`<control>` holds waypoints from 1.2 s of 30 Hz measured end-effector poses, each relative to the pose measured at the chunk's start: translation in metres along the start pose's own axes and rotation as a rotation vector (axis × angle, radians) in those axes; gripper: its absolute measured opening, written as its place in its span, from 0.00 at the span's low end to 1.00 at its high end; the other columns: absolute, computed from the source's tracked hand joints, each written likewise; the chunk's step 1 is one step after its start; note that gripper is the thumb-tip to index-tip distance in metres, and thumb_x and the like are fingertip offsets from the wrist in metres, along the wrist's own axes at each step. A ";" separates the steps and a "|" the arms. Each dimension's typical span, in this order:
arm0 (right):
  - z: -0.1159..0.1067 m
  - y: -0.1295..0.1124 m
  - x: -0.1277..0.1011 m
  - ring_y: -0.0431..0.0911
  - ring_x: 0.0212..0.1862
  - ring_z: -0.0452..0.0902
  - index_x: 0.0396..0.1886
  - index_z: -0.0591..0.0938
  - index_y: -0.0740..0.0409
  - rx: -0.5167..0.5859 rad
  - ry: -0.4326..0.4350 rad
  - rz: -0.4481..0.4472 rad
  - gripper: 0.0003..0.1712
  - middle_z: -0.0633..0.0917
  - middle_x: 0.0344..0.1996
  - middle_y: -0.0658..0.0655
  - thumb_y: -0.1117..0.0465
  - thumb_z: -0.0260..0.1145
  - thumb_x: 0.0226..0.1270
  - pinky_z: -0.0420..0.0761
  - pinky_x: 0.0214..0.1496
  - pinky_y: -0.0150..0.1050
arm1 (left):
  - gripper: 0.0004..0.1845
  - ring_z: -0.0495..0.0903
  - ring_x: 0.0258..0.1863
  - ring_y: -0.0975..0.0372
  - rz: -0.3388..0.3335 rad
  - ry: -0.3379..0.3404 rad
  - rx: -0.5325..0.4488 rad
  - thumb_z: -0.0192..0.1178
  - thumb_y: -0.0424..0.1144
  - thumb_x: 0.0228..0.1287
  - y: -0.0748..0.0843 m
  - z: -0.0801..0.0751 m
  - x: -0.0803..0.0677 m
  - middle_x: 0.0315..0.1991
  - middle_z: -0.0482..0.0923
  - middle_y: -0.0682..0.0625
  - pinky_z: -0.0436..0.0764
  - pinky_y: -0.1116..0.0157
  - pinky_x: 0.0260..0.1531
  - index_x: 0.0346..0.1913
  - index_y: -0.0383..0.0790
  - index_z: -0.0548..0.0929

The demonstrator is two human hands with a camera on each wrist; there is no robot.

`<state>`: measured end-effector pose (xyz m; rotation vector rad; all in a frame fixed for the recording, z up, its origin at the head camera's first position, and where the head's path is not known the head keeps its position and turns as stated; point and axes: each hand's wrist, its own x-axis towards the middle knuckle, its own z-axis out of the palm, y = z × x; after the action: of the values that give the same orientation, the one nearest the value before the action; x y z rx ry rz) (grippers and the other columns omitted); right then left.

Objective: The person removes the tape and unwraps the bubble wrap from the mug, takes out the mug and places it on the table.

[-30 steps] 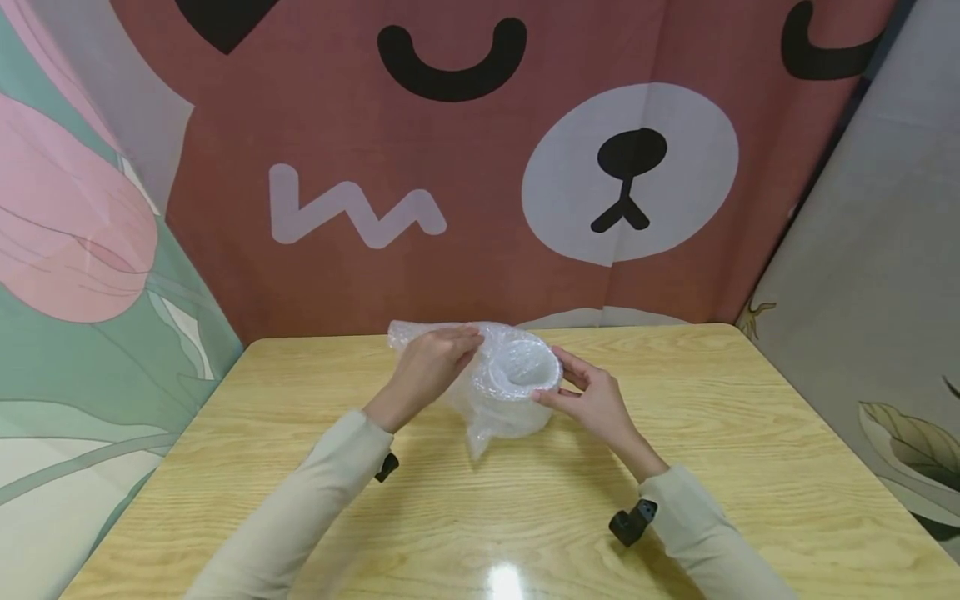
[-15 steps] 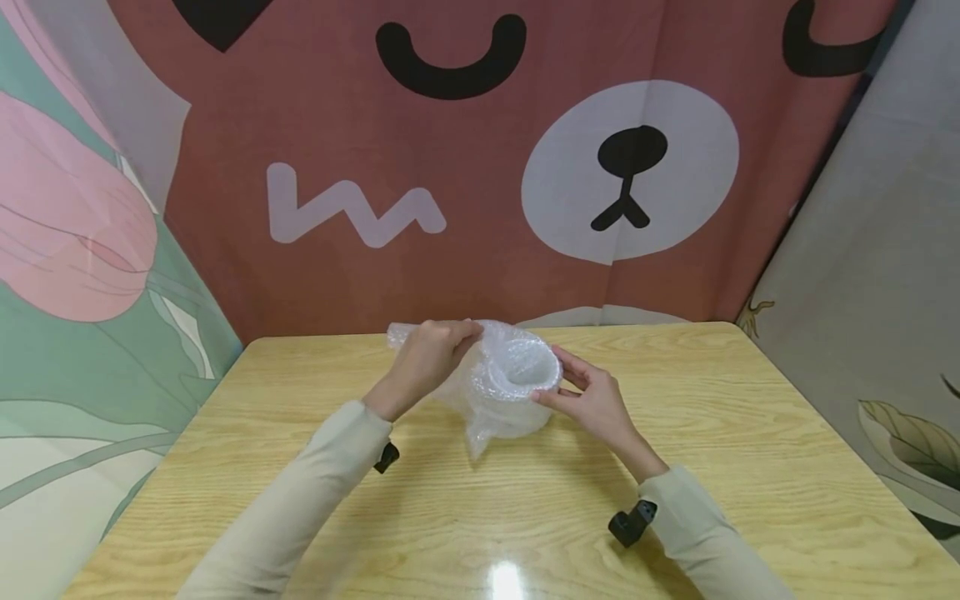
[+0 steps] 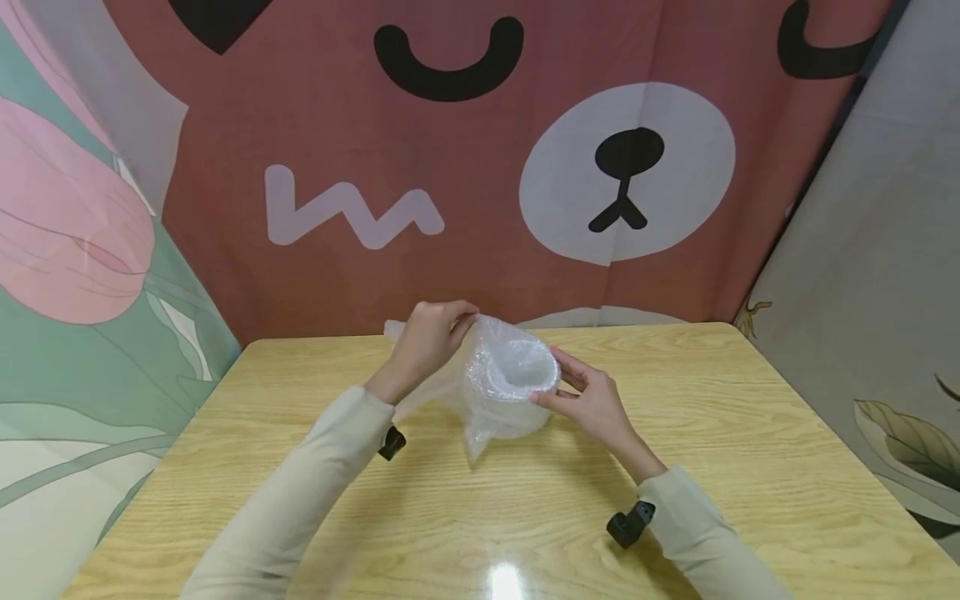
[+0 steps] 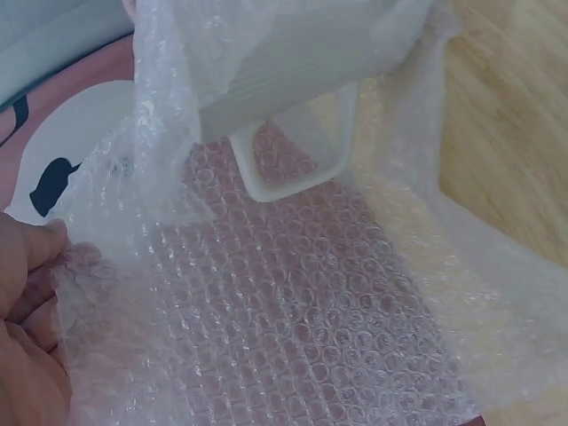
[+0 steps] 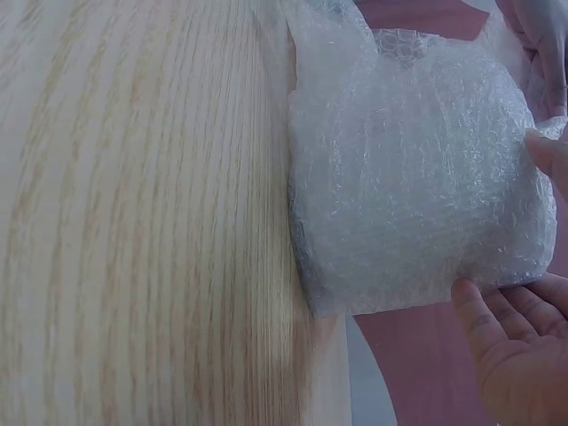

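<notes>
Bubble wrap (image 3: 487,392) sits in the middle of the wooden table (image 3: 750,467), wound around a white mug (image 4: 293,53), and I have both hands on it. From the head camera I see the mug standing up, with its open top facing me and the wrap tucked down inside it.

My left hand (image 3: 429,340) is up at the far left side of the bundle. Its fingers are curled and they pinch a loose flap of the wrap, holding it up off the table. In the left wrist view the flap hangs like a see-through sheet, full of small round bubbles, and I can see the mug's square handle (image 4: 297,160) through it. My fingertips (image 4: 35,257) grip the edge of the sheet at the left.

My right hand (image 3: 592,400) is on the right side of the bundle. Its thumb and fingers are bent around the wrapped mug and hold it steady, touching the wrap. In the right wrist view the bundle (image 5: 408,169) rests on the table and my fingers (image 5: 497,346) press its lower edge.

Behind the table hangs a big red cloth with a bear face (image 3: 626,171)
</notes>
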<state>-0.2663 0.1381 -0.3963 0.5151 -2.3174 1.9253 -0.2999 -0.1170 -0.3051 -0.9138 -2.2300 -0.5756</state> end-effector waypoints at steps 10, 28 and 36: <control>-0.001 0.002 0.000 0.51 0.61 0.73 0.68 0.72 0.58 0.009 -0.010 -0.015 0.43 0.74 0.63 0.59 0.62 0.79 0.51 0.79 0.50 0.37 | 0.05 0.82 0.25 0.61 -0.111 -0.002 -0.024 0.63 0.32 0.65 -0.003 -0.001 0.010 0.31 0.86 0.45 0.81 0.65 0.28 0.37 0.33 0.87; 0.001 -0.001 -0.001 0.54 0.62 0.71 0.69 0.70 0.61 0.017 -0.025 -0.017 0.44 0.73 0.64 0.62 0.63 0.78 0.52 0.78 0.52 0.38 | 0.06 0.82 0.27 0.60 -0.307 -0.082 -0.118 0.62 0.33 0.64 -0.012 -0.003 0.035 0.31 0.86 0.47 0.81 0.64 0.31 0.37 0.34 0.88; 0.000 -0.001 -0.001 0.54 0.63 0.71 0.69 0.70 0.59 0.012 -0.024 -0.002 0.43 0.73 0.64 0.61 0.63 0.78 0.53 0.78 0.52 0.39 | 0.10 0.84 0.43 0.56 0.019 -0.153 0.056 0.63 0.27 0.62 -0.001 -0.005 0.030 0.44 0.85 0.43 0.81 0.64 0.44 0.46 0.32 0.86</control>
<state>-0.2655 0.1382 -0.3960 0.5451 -2.3196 1.9443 -0.3156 -0.1069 -0.2807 -0.9783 -2.3587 -0.4452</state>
